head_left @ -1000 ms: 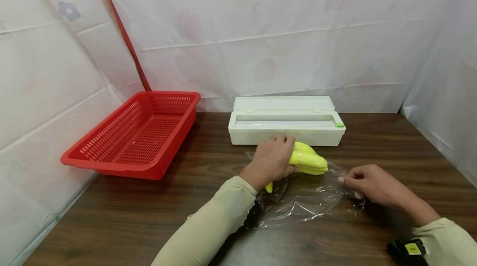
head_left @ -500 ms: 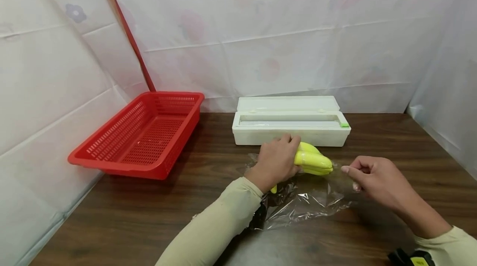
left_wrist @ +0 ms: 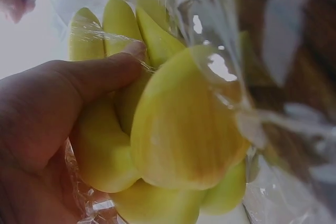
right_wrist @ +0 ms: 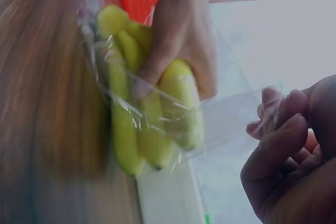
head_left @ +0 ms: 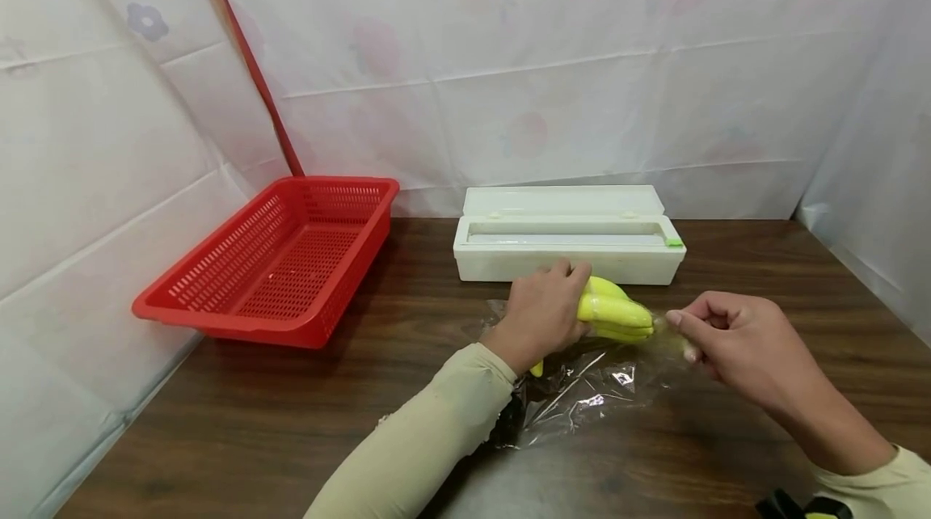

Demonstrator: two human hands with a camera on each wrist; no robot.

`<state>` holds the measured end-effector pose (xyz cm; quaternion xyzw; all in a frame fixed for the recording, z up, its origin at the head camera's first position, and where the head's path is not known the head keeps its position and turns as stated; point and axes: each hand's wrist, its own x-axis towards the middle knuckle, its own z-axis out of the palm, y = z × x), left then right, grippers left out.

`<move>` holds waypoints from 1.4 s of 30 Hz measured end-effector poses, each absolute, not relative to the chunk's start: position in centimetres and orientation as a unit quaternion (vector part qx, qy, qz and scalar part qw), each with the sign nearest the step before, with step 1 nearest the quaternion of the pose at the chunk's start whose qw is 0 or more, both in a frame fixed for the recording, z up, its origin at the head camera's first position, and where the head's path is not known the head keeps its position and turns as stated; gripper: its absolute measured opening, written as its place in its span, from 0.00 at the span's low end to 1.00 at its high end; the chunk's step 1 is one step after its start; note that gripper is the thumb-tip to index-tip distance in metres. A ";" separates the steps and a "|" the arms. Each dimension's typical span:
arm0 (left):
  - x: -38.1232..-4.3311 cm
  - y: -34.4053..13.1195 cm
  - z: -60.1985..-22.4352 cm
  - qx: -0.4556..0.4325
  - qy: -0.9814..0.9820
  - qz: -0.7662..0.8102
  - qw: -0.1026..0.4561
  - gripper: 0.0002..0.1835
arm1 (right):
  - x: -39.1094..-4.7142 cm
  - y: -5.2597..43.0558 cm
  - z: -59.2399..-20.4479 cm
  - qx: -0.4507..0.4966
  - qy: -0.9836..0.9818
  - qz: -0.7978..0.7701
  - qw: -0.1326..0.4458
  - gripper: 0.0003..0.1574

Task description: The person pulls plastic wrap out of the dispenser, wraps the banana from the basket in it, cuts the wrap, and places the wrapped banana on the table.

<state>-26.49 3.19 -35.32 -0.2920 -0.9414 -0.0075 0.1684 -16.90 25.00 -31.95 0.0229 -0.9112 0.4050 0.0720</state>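
A bunch of yellow bananas (head_left: pixel 617 315) is gripped by my left hand (head_left: pixel 541 313), its thumb lying across the fruit in the left wrist view. Clear plastic wrap (head_left: pixel 592 398) is partly around the bananas and trails over the table in front of them. My right hand (head_left: pixel 749 345) pinches an edge of the wrap between thumb and fingers, just right of the banana tips. From the right wrist view, the wrap (right_wrist: pixel 226 119) stretches between the bananas (right_wrist: pixel 152 124) and the pinching fingers (right_wrist: pixel 286 129).
Behind the bananas stands a white wrap dispenser box (head_left: pixel 570 267) with its lid raised and a green tab at its right end. A red perforated basket (head_left: pixel 342 284) sits at the left. The dark wooden table (head_left: pixel 276 430) meets white sheeting at the back and sides.
My right hand has lifted slightly and drawn the wrap up off the table near the banana tips. The left hand keeps its grip on the bananas.
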 end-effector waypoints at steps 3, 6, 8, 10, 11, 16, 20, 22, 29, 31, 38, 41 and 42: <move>-26.6 3.3 -35.2 -0.291 -0.943 -0.008 0.164 0.35 | -16.9 24.4 -31.3 0.030 -0.910 0.406 0.075 0.27; -26.6 3.3 -35.2 -0.289 -0.944 -0.006 0.161 0.35 | -17.1 23.6 -30.7 0.047 -0.908 0.408 0.080 0.26; -26.6 3.3 -35.2 -0.290 -0.943 -0.005 0.162 0.35 | -17.4 23.0 -30.3 0.059 -0.906 0.411 0.080 0.25; -26.6 3.4 -35.2 -0.292 -0.942 -0.006 0.165 0.35 | -17.7 22.5 -30.0 0.068 -0.905 0.413 0.079 0.24; -26.6 3.5 -35.2 -0.293 -0.941 -0.008 0.167 0.35 | -17.9 22.3 -29.8 0.071 -0.904 0.414 0.077 0.24; -26.4 3.7 -35.1 -0.300 -0.937 -0.010 0.178 0.35 | -19.0 21.3 -29.3 0.085 -0.899 0.424 0.072 0.22; -26.4 3.8 -35.0 -0.304 -0.933 -0.009 0.193 0.35 | -19.7 20.8 -29.4 0.088 -0.874 0.473 0.062 0.22; -26.4 3.8 -35.0 -0.308 -0.930 -0.011 0.200 0.34 | -20.1 20.6 -29.6 0.085 -0.855 0.508 0.059 0.21; -26.4 3.7 -35.1 -0.320 -0.924 -0.008 0.209 0.33 | -21.0 20.0 -31.0 0.061 -0.808 0.584 0.047 0.21; -26.4 3.6 -35.2 -0.324 -0.923 -0.010 0.207 0.33 | -21.2 20.1 -31.3 0.052 -0.818 0.572 0.044 0.20; -26.3 3.4 -35.4 -0.329 -0.922 -0.012 0.202 0.31 | -21.8 20.7 -31.9 0.049 -0.838 0.544 -0.005 0.17; -26.4 3.2 -35.4 -0.330 -0.923 -0.009 0.197 0.31 | -22.1 20.8 -32.1 0.054 -0.834 0.549 -0.027 0.15; -26.5 3.1 -35.5 -0.330 -0.923 -0.007 0.196 0.31 | -22.2 20.8 -32.1 0.056 -0.836 0.545 -0.034 0.14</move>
